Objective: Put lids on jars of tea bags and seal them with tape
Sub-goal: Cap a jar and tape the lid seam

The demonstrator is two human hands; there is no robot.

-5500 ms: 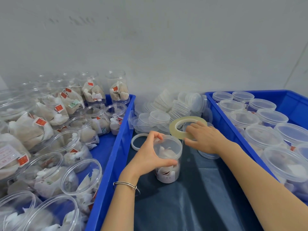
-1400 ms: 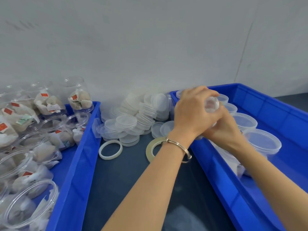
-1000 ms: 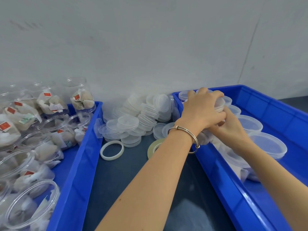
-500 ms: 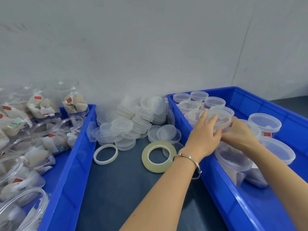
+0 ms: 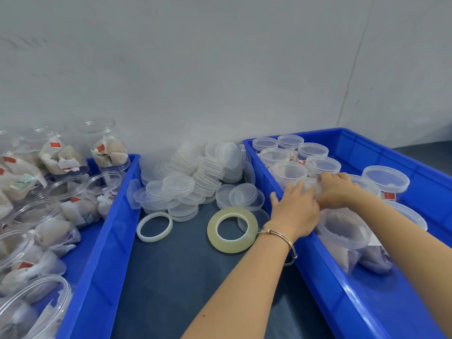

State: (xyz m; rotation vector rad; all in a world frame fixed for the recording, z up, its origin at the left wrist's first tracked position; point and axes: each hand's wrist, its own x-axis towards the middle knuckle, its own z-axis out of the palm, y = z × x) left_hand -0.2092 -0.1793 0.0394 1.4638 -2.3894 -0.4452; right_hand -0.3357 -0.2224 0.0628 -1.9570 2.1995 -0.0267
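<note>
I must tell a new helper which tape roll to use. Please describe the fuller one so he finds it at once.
Look at the dark table between the two blue crates. Two rings lie flat in front of the pile of clear lids. The fuller tape roll is the yellowish, wide-banded ring nearer the right crate; the white ring is thin.

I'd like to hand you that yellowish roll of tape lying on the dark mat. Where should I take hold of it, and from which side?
The yellowish tape roll lies flat on the dark mat with its hole facing up. Come from above, probably at its near-left rim, which looks clear: one finger in the hole, thumb on the outer edge. The left hand and loose lids crowd its far and right sides.
</note>
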